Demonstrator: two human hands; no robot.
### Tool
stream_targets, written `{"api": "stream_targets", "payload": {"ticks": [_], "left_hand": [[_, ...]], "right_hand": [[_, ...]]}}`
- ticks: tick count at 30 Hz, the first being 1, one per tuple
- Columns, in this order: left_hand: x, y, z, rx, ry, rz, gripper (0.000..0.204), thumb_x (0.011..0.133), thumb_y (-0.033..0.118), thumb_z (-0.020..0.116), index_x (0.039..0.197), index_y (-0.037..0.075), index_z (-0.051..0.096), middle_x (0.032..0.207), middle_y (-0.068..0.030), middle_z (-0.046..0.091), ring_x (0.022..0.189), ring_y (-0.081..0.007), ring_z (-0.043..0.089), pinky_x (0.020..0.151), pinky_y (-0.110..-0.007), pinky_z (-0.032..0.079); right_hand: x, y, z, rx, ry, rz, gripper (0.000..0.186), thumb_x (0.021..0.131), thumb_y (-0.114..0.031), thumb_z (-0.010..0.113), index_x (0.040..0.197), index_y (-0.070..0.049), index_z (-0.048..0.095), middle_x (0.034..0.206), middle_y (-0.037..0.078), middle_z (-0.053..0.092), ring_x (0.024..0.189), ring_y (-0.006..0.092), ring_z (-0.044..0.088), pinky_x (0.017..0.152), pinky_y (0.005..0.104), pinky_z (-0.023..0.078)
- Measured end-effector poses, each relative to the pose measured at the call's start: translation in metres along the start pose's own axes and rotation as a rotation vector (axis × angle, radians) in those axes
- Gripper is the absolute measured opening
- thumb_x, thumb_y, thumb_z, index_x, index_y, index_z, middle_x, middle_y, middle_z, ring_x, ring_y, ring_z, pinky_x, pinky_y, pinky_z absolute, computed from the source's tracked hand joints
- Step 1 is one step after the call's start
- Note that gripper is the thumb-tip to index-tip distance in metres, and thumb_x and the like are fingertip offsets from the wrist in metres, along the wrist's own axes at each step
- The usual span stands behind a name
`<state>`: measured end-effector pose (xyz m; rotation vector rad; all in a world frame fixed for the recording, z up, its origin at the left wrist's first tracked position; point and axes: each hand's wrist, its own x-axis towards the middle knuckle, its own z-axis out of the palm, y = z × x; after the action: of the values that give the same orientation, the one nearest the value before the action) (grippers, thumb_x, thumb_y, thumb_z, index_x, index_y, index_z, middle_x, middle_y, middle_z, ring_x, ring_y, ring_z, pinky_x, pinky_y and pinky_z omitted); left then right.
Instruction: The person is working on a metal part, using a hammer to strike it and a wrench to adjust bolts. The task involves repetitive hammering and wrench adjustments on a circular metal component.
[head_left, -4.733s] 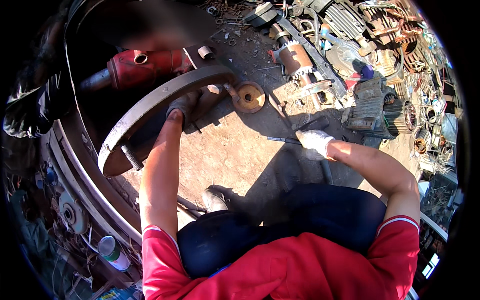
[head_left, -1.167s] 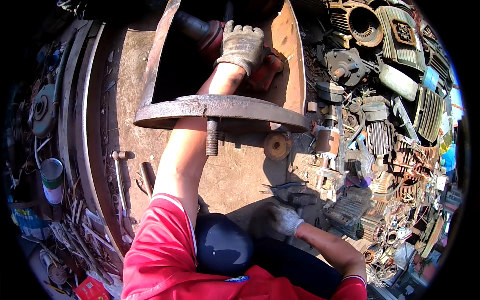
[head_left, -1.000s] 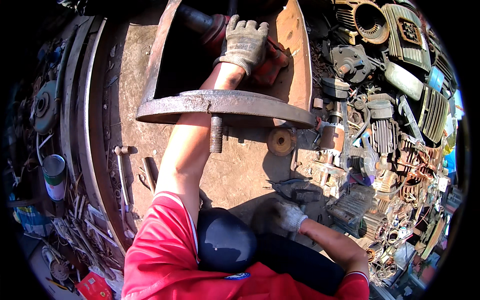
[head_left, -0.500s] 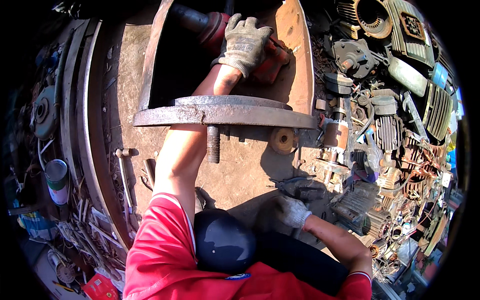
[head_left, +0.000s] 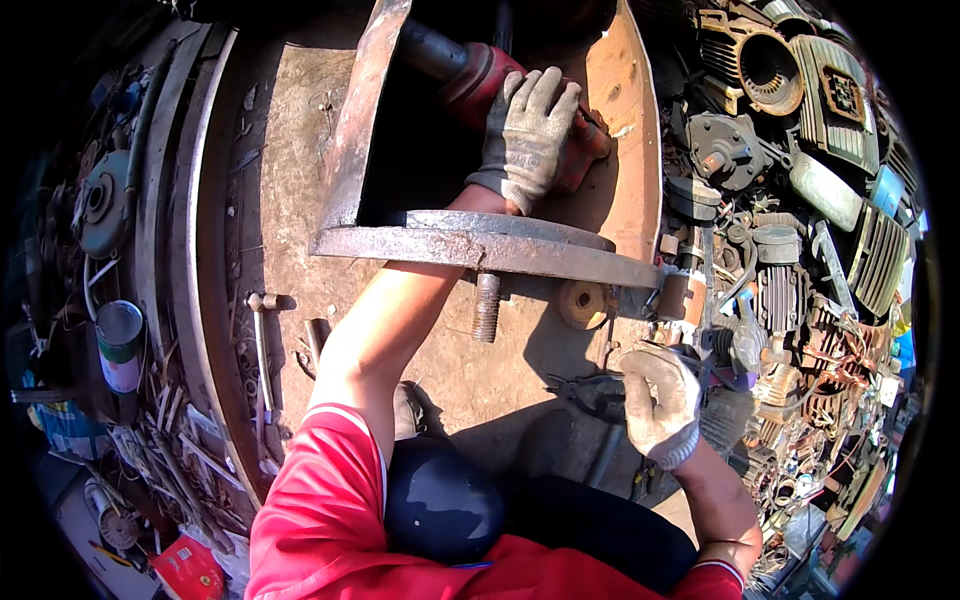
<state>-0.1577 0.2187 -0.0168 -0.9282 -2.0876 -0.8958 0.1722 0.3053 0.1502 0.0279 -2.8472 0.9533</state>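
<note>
My left hand (head_left: 525,135), in a grey work glove, grips a red tool that looks like a hydraulic jack (head_left: 583,155). The jack lies on its side inside a rusty steel frame (head_left: 352,130), its dark cylinder (head_left: 435,50) toward the left. My left forearm passes beneath a thick round steel flange (head_left: 480,248) on the frame's near side. A threaded stud (head_left: 486,308) sticks out of the flange toward me. My right hand (head_left: 660,400), in a pale glove, is raised at the right, fingers loosely curled with a gap to the thumb. I see nothing in it.
A hammer (head_left: 262,350) lies on the ground at left, beside a long steel beam (head_left: 190,240). A rusty ring (head_left: 583,303) and dark tools (head_left: 590,395) lie near my right hand. Motor housings (head_left: 765,75) and scrap metal crowd the right side.
My right hand has risen from the shadow by the dark tools and moved right and farther from me. My left hand stays on the jack. The whole view has shifted slightly.
</note>
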Motion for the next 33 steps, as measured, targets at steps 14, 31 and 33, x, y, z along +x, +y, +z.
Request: {"api": "stream_targets", "payload": {"ticks": [14, 31, 33], "left_hand": [[-0.039, 0.001, -0.342, -0.468, -0.211, 0.212, 0.056, 0.065, 0.019, 0.080, 0.118, 0.001, 0.073, 0.108, -0.0162, 0.072, 0.098, -0.0308, 0.072, 0.078, -0.043, 0.061], [0.025, -0.010, -0.272, -0.168, -0.048, -0.133, 0.029, 0.084, 0.018, 0.077, 0.109, 0.004, 0.075, 0.113, -0.0157, 0.074, 0.100, -0.0353, 0.072, 0.087, -0.044, 0.058], [0.022, -0.007, -0.269, -0.175, -0.032, -0.141, 0.030, 0.085, 0.016, 0.075, 0.112, 0.004, 0.074, 0.115, -0.0160, 0.073, 0.102, -0.0354, 0.071, 0.087, -0.045, 0.057]], "right_hand": [[0.422, 0.079, 0.093, -0.040, -0.281, 0.174, 0.073, 0.086, -0.031, 0.071, 0.148, 0.003, 0.053, 0.134, 0.020, 0.069, 0.119, 0.0307, 0.068, 0.104, 0.0381, 0.053], [0.503, 0.084, 0.186, -0.430, -0.388, -0.041, 0.041, 0.101, -0.027, 0.057, 0.137, -0.008, 0.063, 0.116, 0.018, 0.075, 0.108, 0.0284, 0.072, 0.096, 0.0394, 0.056], [0.496, 0.088, 0.180, -0.428, -0.385, -0.056, 0.041, 0.101, -0.028, 0.057, 0.136, -0.008, 0.064, 0.115, 0.018, 0.075, 0.108, 0.0290, 0.072, 0.096, 0.0397, 0.056]]}}
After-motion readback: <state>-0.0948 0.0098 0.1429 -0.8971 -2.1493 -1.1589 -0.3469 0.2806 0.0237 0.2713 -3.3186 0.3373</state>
